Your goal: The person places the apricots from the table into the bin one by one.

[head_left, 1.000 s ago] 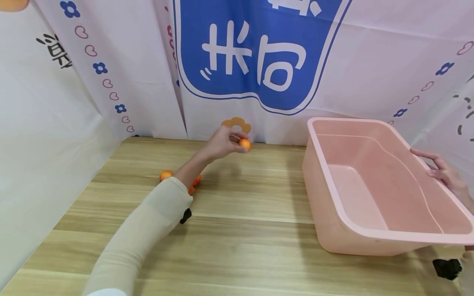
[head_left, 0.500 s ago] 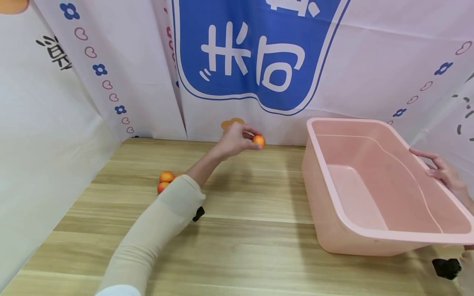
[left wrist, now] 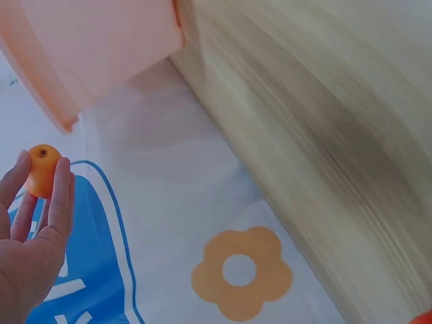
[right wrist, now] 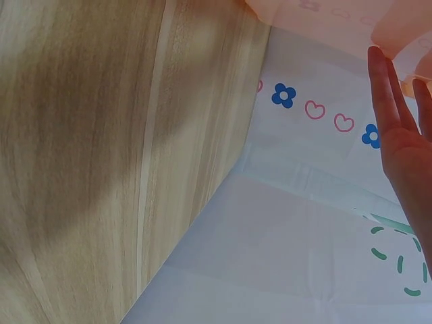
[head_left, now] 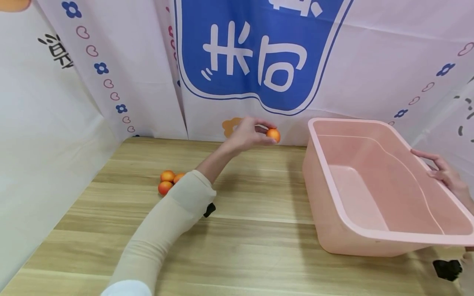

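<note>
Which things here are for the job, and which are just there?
Probably for the job:
orange fruit, pinched by the left hand
pink tub, touched by the right hand
other fruits, on the wooden table

Probably just there:
printed cloth, behind
black object, beside the sleeve

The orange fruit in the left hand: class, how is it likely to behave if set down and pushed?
The orange fruit would probably roll, being nearly round. It seems light, since the left hand alone pinches it aloft. Its smooth-looking surface may feel slightly slippery.
</note>
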{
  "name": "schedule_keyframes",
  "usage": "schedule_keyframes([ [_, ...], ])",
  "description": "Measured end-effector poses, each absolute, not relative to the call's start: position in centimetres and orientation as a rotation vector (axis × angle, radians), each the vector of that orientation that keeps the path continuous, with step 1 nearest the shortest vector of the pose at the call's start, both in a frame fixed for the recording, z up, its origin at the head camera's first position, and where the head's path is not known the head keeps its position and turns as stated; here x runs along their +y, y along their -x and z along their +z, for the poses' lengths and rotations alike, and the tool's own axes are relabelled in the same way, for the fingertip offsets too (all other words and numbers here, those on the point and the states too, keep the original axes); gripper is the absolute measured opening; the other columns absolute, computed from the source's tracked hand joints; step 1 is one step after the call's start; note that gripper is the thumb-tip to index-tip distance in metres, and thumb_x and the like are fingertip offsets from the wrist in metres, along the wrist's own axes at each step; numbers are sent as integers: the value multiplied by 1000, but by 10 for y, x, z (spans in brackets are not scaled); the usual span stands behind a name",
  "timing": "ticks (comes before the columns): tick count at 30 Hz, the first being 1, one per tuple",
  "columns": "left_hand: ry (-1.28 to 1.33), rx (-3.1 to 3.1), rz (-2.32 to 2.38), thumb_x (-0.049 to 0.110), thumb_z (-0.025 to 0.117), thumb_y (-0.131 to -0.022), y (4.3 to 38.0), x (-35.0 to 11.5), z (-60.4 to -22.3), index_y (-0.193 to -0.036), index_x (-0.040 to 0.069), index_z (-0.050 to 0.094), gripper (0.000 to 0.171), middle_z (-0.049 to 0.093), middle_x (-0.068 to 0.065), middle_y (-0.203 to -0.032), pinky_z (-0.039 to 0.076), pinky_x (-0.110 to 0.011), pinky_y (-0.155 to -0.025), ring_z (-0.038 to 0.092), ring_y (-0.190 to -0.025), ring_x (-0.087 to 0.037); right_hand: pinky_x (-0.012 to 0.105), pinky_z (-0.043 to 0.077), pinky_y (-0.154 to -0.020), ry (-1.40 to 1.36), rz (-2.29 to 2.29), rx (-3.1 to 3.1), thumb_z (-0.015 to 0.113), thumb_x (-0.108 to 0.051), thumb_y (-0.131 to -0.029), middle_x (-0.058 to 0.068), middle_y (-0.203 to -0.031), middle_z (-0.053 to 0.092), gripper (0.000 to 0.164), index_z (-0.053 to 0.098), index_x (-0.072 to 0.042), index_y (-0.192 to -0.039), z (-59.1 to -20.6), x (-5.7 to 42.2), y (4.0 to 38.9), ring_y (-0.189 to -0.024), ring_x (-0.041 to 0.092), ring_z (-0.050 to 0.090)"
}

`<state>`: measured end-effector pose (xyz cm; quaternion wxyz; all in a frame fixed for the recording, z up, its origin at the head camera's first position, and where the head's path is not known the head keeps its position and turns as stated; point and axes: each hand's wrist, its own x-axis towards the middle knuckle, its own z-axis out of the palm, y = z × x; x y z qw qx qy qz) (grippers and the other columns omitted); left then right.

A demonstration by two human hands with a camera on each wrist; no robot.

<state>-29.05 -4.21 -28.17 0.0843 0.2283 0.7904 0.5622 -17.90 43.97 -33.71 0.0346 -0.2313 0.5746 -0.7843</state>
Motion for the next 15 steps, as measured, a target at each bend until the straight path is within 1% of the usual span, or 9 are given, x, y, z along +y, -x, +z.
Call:
schedule_keyframes([
  [2, -728, 2323, 1707, 0, 80, -88, 289, -36, -280, -125, -5, 70, 38, 68, -18, -124, 61, -34, -89, 68, -110, -33, 22, 61, -78, 690, -2421, 1776, 12, 20, -97, -2, -133, 70, 73, 62, -12, -141, -337, 440, 179, -109, 9, 70],
  [4, -755, 2293, 1729, 0, 80, -88, 288, -31, -278, -125, -5, 70, 39, 68, -18, -123, 61, -33, -88, 69, -107, -31, 22, 60, -78, 680, -2424, 1785, 11, 20, -96, -2, -133, 69, 74, 62, -12, -141, -338, 440, 178, -109, 9, 70],
  [7, -777, 2263, 1757, 1, 81, -88, 285, -22, -274, -125, -4, 70, 38, 68, -16, -123, 61, -30, -87, 70, -105, -28, 20, 60, -68, 681, -2412, 1870, 14, 21, -97, -2, -129, 71, 73, 63, -13, -140, -338, 439, 177, -95, 11, 73],
  [10, -815, 2273, 1755, 2, 81, -88, 280, -12, -269, -125, -2, 71, 38, 67, -14, -124, 60, -27, -88, 70, -105, -25, 21, 60, -67, 669, -2401, 1900, 14, 21, -97, -3, -128, 71, 73, 63, -14, -139, -339, 440, 177, -94, 11, 73],
  [14, -898, 2305, 1732, 1, 82, -88, 278, -2, -263, -125, -3, 71, 39, 68, -15, -125, 59, -26, -90, 71, -106, -25, 22, 61, -79, 661, -2391, 1832, 10, 19, -95, -5, -133, 69, 77, 62, -15, -141, -338, 442, 179, -111, 7, 68],
  [15, -916, 2312, 1724, 1, 82, -87, 278, 0, -262, -125, -3, 71, 39, 69, -16, -124, 59, -26, -91, 72, -106, -26, 22, 61, -79, 663, -2391, 1831, 10, 19, -95, -5, -134, 69, 77, 62, -15, -141, -338, 441, 179, -111, 7, 68],
])
